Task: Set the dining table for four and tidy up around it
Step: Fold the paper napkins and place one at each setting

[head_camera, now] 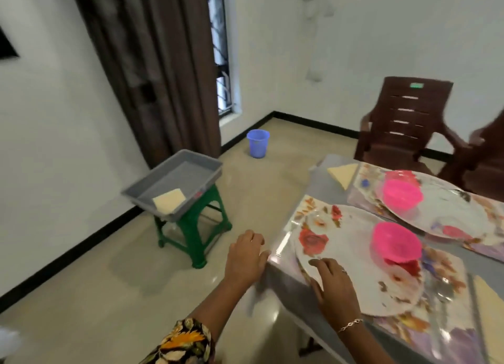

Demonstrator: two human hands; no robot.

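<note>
We log right hand (pixel 336 284): fingers relaxed, resting on plate (pixel 351 243) rim at 7 o'clock; pink bowl (pixel 395 241) atop. Left hand (pixel 246 256): loosely curled, holding nothing, beside table (pixel 285 287) corner.

Second chair (pixel 488 156) cropped, near napkin (pixel 489 306) cropped

The left hand (pixel 246 254) hovers palm down, fingers loosely curled; the right hand (pixel 336 285) lies flat, fingers extended.
</note>
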